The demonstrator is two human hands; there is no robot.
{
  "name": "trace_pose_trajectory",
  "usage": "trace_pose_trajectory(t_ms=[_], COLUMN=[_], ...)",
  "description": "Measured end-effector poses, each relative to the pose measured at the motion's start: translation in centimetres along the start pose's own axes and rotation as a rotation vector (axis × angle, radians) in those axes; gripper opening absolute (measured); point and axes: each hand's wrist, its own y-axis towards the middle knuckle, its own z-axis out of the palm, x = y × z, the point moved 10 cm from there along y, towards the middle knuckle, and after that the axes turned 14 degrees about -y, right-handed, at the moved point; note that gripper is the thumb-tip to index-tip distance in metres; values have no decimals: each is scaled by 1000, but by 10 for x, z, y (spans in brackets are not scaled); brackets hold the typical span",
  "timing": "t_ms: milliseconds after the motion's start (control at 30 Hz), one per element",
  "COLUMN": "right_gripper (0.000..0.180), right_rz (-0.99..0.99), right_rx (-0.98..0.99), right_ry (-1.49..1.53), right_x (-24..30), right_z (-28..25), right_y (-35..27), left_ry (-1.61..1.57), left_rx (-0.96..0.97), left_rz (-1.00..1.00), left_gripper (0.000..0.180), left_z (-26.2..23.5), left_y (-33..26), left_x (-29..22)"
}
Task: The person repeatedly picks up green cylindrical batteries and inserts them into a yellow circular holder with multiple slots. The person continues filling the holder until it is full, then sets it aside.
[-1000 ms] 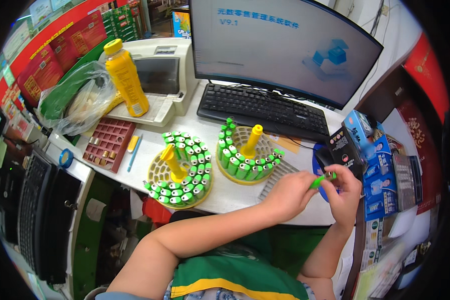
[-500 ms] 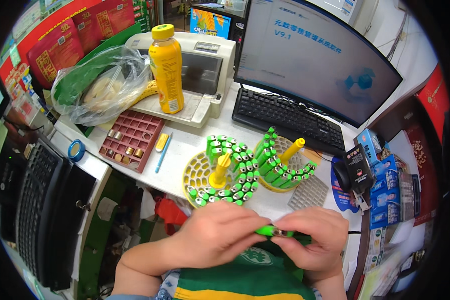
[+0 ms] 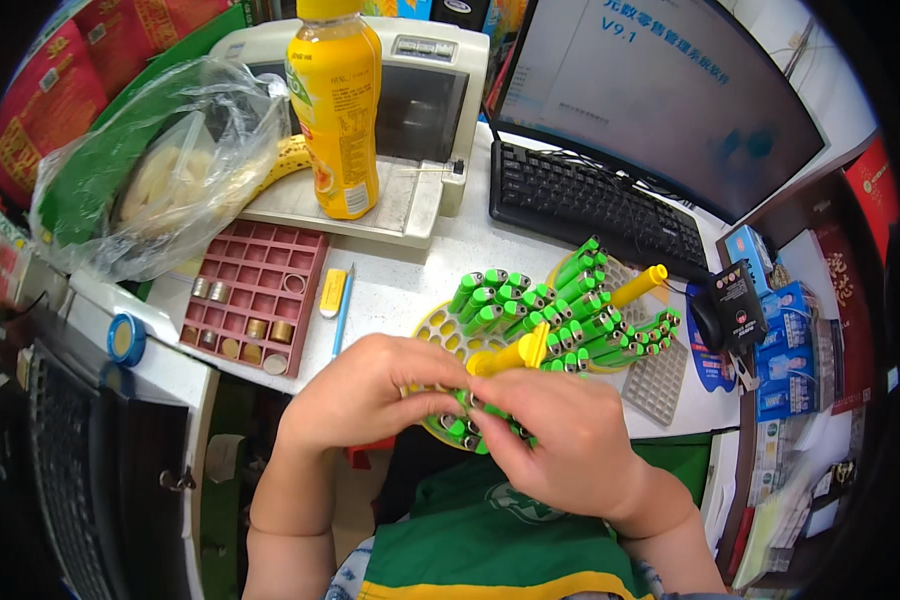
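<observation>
Head view, looking down at the desk edge. Our left hand (image 3: 370, 400) was curled, fingers bent inward against the near rim of the yellow round rack (image 3: 450, 345); whether it pinched a tube we could not tell. Our right hand (image 3: 565, 450) was closed over the rack's front edge, fingertips among the green-capped tubes (image 3: 465, 425) there, w/ at least one tube seemingly pinched, though the grip itself was hidden. Both hands touched at the rack's near side. The rack had a yellow centre post (image 3: 510, 355) and held rows of green tubes tilted away from us. A second yellow rack (image 3: 625, 300), also filled w/ green tubes, stood just behind and to the right, touching or nearly touching the first. A grey grid tray (image 3: 658, 385) lay beside it at right. To the left: red compartment tray (image 3: 260, 290) w/ small metal caps, a yellow-and-blue pen (image 3: 342, 315) next to it. Farther back: yellow drink bottle (image 3: 338, 110) on a beige machine (image 3: 410, 130), black keyboard (image 3: 590, 205), monitor (image 3: 670, 90), plastic bag (image 3: 160, 170).
</observation>
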Motion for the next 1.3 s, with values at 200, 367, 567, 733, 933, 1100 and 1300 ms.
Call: trace_pose_trajectory(t_ms=[200, 367, 567, 733, 933, 1100, 1300], right_gripper=[28, 28, 27, 28, 26, 24, 26], right_rz=[42, 42, 39, 65, -15, -10, -21], right_rx=[62, 72, 76, 110, 39, 81, 54], right_ry=[-33, -48, 2, -39, -51, -76, -38], right_x=[-8, -7, -7, -9, 0, 0, -1], right_z=[21, 23, 24, 30, 26, 30, 32], right_y=[-8, -6, -6, -4, -6, 0, -1], left_ry=[-9, -62, -60, -68, -37, -33, -16], left_rx=[117, 102, 107, 108, 106, 79, 65], left_rz=[-62, -83, -68, -88, -42, -33, -19], left_gripper=[22, 16, 14, 14, 14, 14, 15], left_z=[5, 2, 2, -2, 0, -3, -5], left_y=[0, -1, -3, -5, -6, -7, -9], left_x=[27, 32, 31, 36, 32, 31, 32])
